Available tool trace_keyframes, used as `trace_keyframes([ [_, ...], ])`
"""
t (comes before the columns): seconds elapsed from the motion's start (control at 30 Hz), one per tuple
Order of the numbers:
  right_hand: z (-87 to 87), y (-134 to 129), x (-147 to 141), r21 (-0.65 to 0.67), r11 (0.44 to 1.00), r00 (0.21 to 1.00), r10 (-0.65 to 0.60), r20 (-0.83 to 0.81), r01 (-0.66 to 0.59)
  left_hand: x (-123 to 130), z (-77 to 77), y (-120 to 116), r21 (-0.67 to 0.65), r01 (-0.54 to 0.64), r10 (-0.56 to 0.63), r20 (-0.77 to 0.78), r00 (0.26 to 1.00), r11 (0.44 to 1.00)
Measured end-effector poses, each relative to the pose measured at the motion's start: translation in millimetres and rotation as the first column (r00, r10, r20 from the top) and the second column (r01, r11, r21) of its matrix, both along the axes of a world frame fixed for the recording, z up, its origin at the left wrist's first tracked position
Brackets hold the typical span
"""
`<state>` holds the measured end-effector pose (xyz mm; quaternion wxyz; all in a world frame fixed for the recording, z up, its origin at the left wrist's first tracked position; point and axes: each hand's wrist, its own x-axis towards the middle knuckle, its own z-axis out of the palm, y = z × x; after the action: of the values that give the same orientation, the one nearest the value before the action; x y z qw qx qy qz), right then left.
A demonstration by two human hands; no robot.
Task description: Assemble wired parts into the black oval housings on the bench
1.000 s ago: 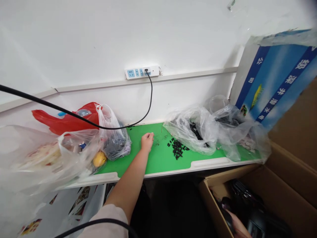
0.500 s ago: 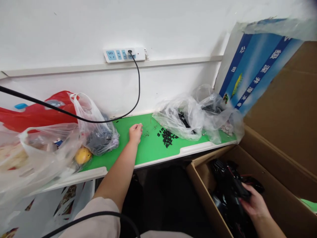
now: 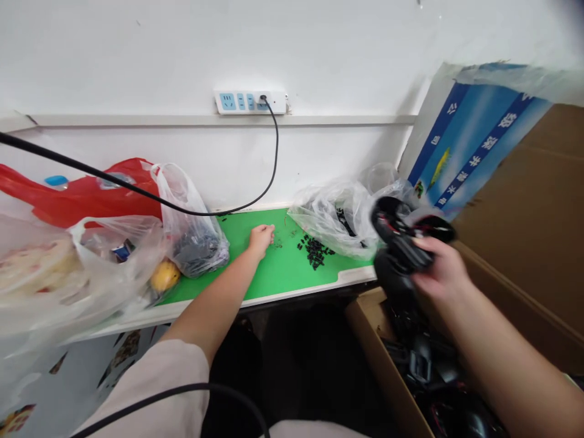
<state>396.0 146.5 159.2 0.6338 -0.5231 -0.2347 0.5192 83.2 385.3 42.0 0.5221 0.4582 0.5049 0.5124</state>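
Gripping a cluster of black plastic parts point(image 3: 401, 243), the right hand point(image 3: 440, 267) is raised over the near end of an open cardboard box point(image 3: 385, 371), its thumb and fingers wrapped around the near side of the cluster. Some reddish strands show among these parts, but blur hides exactly what they are. More black plastic items point(image 3: 433, 371) lie heaped inside the box, below the hand.

Over the green top of the bench point(image 3: 274, 277), the left hand point(image 3: 261, 239) is closed, its fingers curled in and the tips drawn together; whether something small is pinched there, I cannot tell. Just beside it lie a few thin, dark scraps, and farther right is a loose pile of small black pieces point(image 3: 316, 252). A clear plastic bag point(image 3: 319, 210) sits next to that pile, with similar black pieces showing inside.

To the left of the left hand stands a white plastic bag point(image 3: 194, 246) with dark contents, near a yellow round object point(image 3: 165, 277) and a red plastic bag point(image 3: 100, 201). On the wall behind, a white power strip point(image 3: 250, 102) has a black cable point(image 3: 276, 146) plugged in, which droops in front of the bags.
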Motion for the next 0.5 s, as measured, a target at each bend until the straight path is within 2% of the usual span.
trace_keyframes([
  [0.03, 3.7, 29.6, -22.6, -0.016, 0.994, 0.99, 0.108, -0.091, -0.11, -4.8, 2.4, -2.4, -0.015, 0.033, -0.032, 0.055, 0.998, 0.999],
  [0.1, 0.2, 86.8, -71.8, -0.021, 0.959, 0.949, 0.274, -0.157, -0.281, -17.7, 5.9, -9.4, -0.024, 0.079, -0.073, 0.172, 0.982, 0.997],
  [0.13, -6.2, 112.6, -97.1, -0.036, 0.926, 0.916, 0.365, -0.167, -0.375, -24.8, 6.8, -13.2, -0.022, 0.089, -0.082, 0.222, 0.972, 0.996],
  [0.23, -35.5, 172.0, -166.8, -0.079, 0.871, 0.869, 0.47, -0.158, -0.486, -41.9, 6.8, -20.9, -0.025, 0.129, -0.109, 0.386, 0.916, 0.991],
  [0.33, -64.8, 206.6, -214.6, -0.136, 0.843, 0.853, 0.505, -0.135, -0.52, -47.0, 5.3, -16.0, -0.049, 0.15, -0.103, 0.521, 0.847, 0.987],
  [0.4, -77.4, 221.3, -231.6, -0.167, 0.836, 0.853, 0.509, -0.121, -0.522, -45.8, 4.0, -6.5, -0.078, 0.063, -0.013, 0.524, 0.852, 0.995],
  [0.5, -84.5, 237.0, -237.7, -0.216, 0.828, 0.855, 0.511, -0.09, -0.518, -46.1, 1.6, 10.6, -0.096, -0.113, 0.146, 0.492, 0.859, 0.989],
])
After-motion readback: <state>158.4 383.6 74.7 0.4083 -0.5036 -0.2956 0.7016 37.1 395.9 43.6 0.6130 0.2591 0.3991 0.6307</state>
